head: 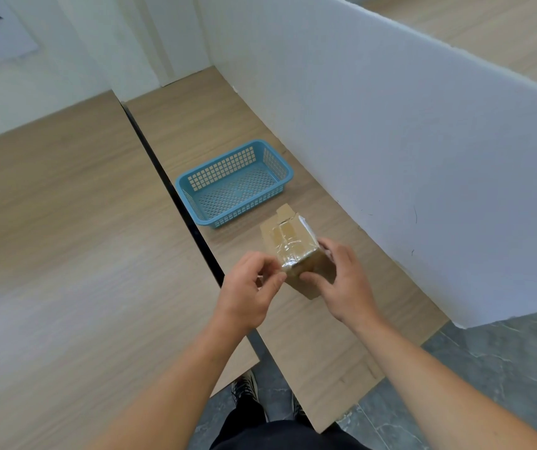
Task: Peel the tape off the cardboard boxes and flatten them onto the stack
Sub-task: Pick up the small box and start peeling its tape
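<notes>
A small brown cardboard box (pixel 289 241) wrapped in clear shiny tape rests on the wooden table, one flap sticking up at its far end. My right hand (pixel 341 280) grips the box's near right side, thumb on the front face and fingers round the far edge. My left hand (pixel 249 287) pinches the clear tape at the box's near left corner between thumb and fingers.
A blue plastic basket (pixel 195 203), with nothing in it, stands just beyond the box. A white partition wall (pixel 390 157) runs along the table's right side. A dark gap (pixel 176 199) separates this table from another wooden table on the left. Grey floor lies below.
</notes>
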